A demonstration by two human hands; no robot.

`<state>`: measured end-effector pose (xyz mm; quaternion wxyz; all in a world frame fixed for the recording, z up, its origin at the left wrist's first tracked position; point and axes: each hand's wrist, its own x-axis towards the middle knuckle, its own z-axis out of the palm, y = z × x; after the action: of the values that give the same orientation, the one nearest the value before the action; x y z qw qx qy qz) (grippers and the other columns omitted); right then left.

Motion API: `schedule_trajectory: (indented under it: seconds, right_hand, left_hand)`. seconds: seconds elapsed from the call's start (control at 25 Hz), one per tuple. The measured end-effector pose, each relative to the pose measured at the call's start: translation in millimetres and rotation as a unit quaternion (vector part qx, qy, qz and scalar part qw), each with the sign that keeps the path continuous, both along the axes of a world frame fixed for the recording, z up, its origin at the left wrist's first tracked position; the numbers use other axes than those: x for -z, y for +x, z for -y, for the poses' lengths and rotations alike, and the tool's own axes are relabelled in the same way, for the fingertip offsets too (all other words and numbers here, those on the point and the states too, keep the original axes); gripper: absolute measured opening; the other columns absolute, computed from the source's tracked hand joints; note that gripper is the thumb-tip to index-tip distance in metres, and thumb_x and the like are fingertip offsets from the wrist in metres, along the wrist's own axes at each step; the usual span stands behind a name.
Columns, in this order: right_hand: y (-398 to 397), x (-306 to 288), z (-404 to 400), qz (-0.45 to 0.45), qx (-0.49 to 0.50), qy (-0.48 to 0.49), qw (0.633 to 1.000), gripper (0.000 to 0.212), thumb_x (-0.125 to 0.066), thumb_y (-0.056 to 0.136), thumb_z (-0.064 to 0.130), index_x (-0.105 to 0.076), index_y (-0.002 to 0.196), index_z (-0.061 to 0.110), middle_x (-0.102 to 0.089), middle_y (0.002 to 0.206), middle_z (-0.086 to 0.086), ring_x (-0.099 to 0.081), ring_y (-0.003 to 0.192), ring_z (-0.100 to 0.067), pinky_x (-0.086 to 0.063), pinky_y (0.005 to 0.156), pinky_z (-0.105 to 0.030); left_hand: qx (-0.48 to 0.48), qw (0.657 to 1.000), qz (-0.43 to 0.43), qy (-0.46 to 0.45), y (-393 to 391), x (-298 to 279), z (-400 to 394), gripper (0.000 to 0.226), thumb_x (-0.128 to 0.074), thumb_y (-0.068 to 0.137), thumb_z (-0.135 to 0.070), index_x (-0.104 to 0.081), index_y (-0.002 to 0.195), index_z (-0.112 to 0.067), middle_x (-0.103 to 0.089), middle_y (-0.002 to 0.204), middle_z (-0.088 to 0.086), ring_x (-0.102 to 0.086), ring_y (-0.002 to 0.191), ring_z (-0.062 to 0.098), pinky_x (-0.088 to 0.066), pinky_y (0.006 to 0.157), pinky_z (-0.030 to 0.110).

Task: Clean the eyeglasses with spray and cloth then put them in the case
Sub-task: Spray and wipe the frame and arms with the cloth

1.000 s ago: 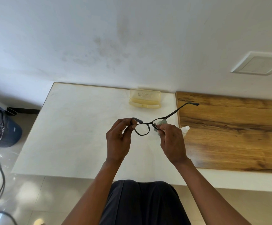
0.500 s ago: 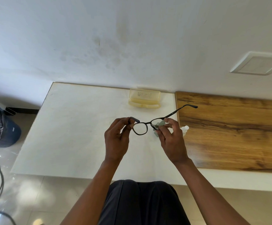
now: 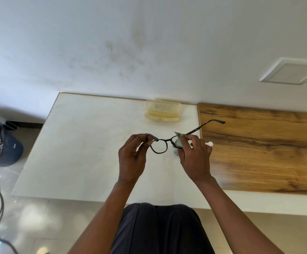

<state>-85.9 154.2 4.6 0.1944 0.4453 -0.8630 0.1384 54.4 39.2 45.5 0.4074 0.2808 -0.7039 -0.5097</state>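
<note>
Matt black glasses frame (image 3: pixel 159 146), translucent plastic case (image 3: pixel 163 110) (yellowish), grainy wood board (image 3: pixel 262 151), glossy floor tiles (image 3: pixel 39 217)

The room is bright with soft, even daylight, and my view is sharp across the middle. The white worktop (image 3: pixel 86 143) is evenly lit, almost washed out, with only faint shadow under my hands. Glare shows on the glossy floor tiles (image 3: pixel 39 217) below the worktop's near-left corner, as pale blurred patches. The wall (image 3: pixel 149 43) darkens into a bluish shade toward its left side, and a soft shadow lies where it meets the floor. The wide lens bends things: the worktop's edges splay outward and my forearms stretch large toward the bottom edge. The far-left corner looks dim and slightly smeared.
</note>
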Motion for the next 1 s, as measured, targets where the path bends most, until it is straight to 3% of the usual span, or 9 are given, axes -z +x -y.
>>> schedule_trajectory:
  seconds: [0.12,0.32,0.44,0.56,0.72,0.88,1.0]
  right_hand:
    - [1.3,-1.1,1.5,0.009,-0.018,-0.012,1.000,0.031,-0.049,0.080,0.024,-0.063,0.108,0.023,-0.063,0.102,0.002,-0.055,0.084,-0.023,-0.036,0.067,-0.034]
    - [3.1,-3.9,0.9,0.044,-0.028,-0.049,0.997,0.024,-0.050,0.082,0.024,-0.059,0.101,0.036,-0.058,0.097,0.009,-0.043,0.086,-0.016,-0.010,0.072,-0.028]
    - [1.7,-5.9,0.4,0.034,-0.016,-0.051,0.998,0.017,-0.049,0.079,0.028,-0.065,0.080,0.032,-0.061,0.088,0.006,-0.042,0.086,-0.015,-0.006,0.072,-0.027]
    - [0.5,-5.9,-2.9,-0.008,-0.005,-0.038,0.999,0.015,-0.053,0.078,0.031,-0.064,0.068,0.027,-0.062,0.084,0.008,-0.042,0.087,-0.015,-0.011,0.073,-0.029]
    - [-2.3,-4.3,-6.9,-0.053,0.046,-0.025,0.997,0.011,-0.064,0.076,0.039,-0.066,0.081,0.030,-0.063,0.086,0.007,-0.043,0.089,-0.016,-0.021,0.075,-0.036]
    - [-1.9,-2.0,-3.0,0.018,0.027,0.009,0.999,0.031,-0.073,0.071,0.027,-0.066,0.101,0.026,-0.062,0.103,0.002,-0.039,0.096,-0.019,-0.029,0.076,-0.042]
    - [0.9,-1.9,0.4,0.087,0.001,-0.005,0.996,0.029,-0.066,0.072,0.022,-0.065,0.100,0.030,-0.062,0.110,0.002,-0.037,0.099,-0.020,-0.031,0.071,-0.044]
  left_hand:
    - [0.002,1.000,-0.004,0.002,1.0,0.6,0.8,0.037,-0.059,0.083,-0.001,-0.064,0.088,-0.037,-0.064,0.089,-0.024,-0.062,0.086,0.003,-0.049,0.078,0.017]
    - [-0.002,1.000,-0.003,0.014,3.4,3.0,0.9,0.033,-0.059,0.084,-0.002,-0.064,0.085,-0.034,-0.064,0.089,-0.026,-0.062,0.087,0.003,-0.052,0.079,0.024]
    - [-0.011,1.000,0.004,0.019,5.1,5.1,1.0,0.034,-0.059,0.084,-0.001,-0.062,0.082,-0.034,-0.064,0.088,-0.025,-0.062,0.086,0.003,-0.052,0.078,0.028]
    - [-0.011,1.000,0.006,0.017,4.9,3.1,2.5,0.038,-0.058,0.084,-0.004,-0.062,0.082,-0.042,-0.064,0.088,-0.025,-0.062,0.086,0.004,-0.052,0.079,0.028]
    - [-0.007,1.000,0.004,-0.003,3.7,2.6,4.9,0.038,-0.059,0.083,-0.001,-0.061,0.087,-0.039,-0.064,0.088,-0.026,-0.062,0.086,0.001,-0.052,0.079,0.022]
    - [0.010,1.000,0.012,-0.025,1.6,4.6,3.7,0.020,-0.059,0.083,0.000,-0.065,0.087,-0.019,-0.063,0.089,-0.017,-0.061,0.086,-0.003,-0.047,0.077,0.010]
    - [0.010,0.999,0.019,-0.034,0.4,7.0,3.0,0.012,-0.059,0.082,0.000,-0.067,0.088,-0.007,-0.062,0.089,-0.010,-0.060,0.086,-0.004,-0.046,0.077,0.008]
